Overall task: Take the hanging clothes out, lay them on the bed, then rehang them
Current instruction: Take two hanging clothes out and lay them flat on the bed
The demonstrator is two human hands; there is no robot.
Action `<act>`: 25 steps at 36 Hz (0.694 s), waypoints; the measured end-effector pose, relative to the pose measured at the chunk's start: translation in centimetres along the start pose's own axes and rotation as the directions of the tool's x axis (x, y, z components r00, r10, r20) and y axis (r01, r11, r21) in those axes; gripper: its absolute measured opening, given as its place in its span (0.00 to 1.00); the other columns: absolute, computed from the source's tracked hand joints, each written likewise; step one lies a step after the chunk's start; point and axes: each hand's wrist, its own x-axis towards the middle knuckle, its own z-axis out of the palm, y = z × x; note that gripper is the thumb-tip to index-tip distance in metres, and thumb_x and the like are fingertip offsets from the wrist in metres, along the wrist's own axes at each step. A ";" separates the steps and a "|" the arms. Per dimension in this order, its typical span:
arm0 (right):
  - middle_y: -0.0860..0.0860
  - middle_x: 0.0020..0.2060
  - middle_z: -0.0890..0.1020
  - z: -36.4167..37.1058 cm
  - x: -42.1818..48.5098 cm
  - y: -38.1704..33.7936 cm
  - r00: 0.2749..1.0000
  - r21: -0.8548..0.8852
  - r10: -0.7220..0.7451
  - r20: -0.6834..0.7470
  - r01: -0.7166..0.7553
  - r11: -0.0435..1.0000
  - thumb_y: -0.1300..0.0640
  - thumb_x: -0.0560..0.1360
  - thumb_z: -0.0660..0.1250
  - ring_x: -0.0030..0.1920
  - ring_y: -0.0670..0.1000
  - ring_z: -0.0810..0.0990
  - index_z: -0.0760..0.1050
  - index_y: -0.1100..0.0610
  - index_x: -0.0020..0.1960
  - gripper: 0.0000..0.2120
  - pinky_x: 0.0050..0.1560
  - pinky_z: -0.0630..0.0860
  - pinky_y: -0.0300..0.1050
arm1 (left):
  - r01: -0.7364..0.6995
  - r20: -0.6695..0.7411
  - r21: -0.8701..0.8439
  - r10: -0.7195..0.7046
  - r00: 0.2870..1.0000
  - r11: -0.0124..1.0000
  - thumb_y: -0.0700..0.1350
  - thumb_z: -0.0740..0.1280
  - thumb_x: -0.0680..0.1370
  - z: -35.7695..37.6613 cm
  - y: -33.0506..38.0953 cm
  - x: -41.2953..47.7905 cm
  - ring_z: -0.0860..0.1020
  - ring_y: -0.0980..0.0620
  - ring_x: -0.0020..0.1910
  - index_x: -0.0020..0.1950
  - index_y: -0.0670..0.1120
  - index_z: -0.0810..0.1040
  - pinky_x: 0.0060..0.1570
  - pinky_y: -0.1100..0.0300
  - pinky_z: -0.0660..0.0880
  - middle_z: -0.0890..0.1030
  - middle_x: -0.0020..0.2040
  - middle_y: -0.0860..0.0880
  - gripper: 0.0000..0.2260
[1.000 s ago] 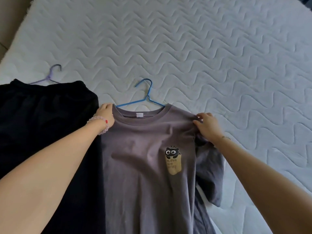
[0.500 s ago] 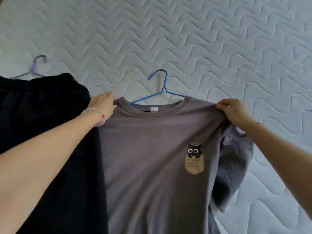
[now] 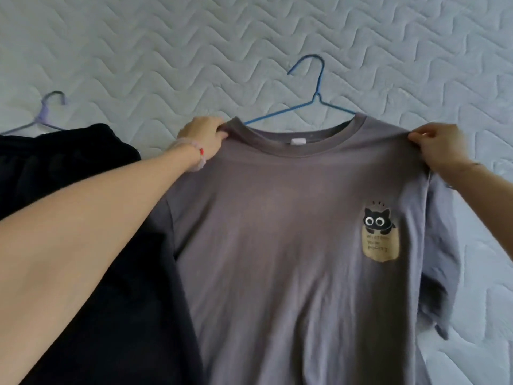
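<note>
Quilted white mattress is seen behind everything. Over it a grey T-shirt is stretched on a blue wire hanger, whose hook is left showing above the collar. Each shoulder is gripped by curled fingers: one by the left hand, the other by the right hand. Just beside it a black garment is laid, topped by a lilac hanger.

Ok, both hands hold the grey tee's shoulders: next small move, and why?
Probably lower the grey T-shirt flat onto the bed, right of the black garment: the left hand and right hand pinch its shoulders, with the blue hanger in its collar.
</note>
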 end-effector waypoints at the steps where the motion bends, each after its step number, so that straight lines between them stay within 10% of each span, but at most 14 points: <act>1: 0.62 0.54 0.81 -0.4 0.9 -0.4 1.000 -0.031 0.001 -0.014 -0.001 1.000 0.52 0.74 0.65 0.57 0.63 0.76 0.80 0.57 0.55 0.13 0.58 0.72 0.54 | 0.003 -0.023 -0.005 -0.003 1.000 1.000 0.46 0.63 0.80 -0.4 0.5 0.7 0.75 0.37 0.62 0.62 0.44 0.78 0.57 0.49 0.72 0.78 0.62 0.38 0.13; 8: 0.63 0.54 0.79 -0.9 6.0 -5.2 0.984 -0.372 -0.094 -0.151 0.031 0.928 0.48 0.75 0.63 0.65 0.63 0.65 0.80 0.53 0.55 0.13 0.60 0.64 0.57 | 0.096 -0.217 0.109 -0.071 0.974 0.989 0.48 0.63 0.80 -1.6 0.7 5.1 0.70 0.39 0.65 0.62 0.47 0.79 0.62 0.50 0.66 0.79 0.60 0.38 0.13; 20: 0.60 0.56 0.80 10.1 9.9 -5.1 1.000 0.016 -0.015 -0.024 0.015 1.000 0.53 0.72 0.68 0.56 0.60 0.78 0.80 0.54 0.56 0.14 0.59 0.73 0.50 | 0.277 -0.098 -0.369 -0.334 0.938 0.887 0.46 0.70 0.76 2.9 -4.3 11.5 0.75 0.44 0.64 0.65 0.46 0.78 0.61 0.58 0.70 0.79 0.63 0.44 0.17; 25: 0.53 0.44 0.80 10.0 11.7 -4.6 0.998 0.148 0.059 -0.022 -0.055 0.987 0.52 0.70 0.70 0.42 0.47 0.76 0.80 0.55 0.54 0.14 0.40 0.69 0.36 | 0.292 0.006 -0.405 -0.317 0.948 0.866 0.45 0.73 0.73 1.5 -4.9 12.9 0.78 0.45 0.61 0.62 0.43 0.80 0.59 0.61 0.70 0.81 0.60 0.42 0.18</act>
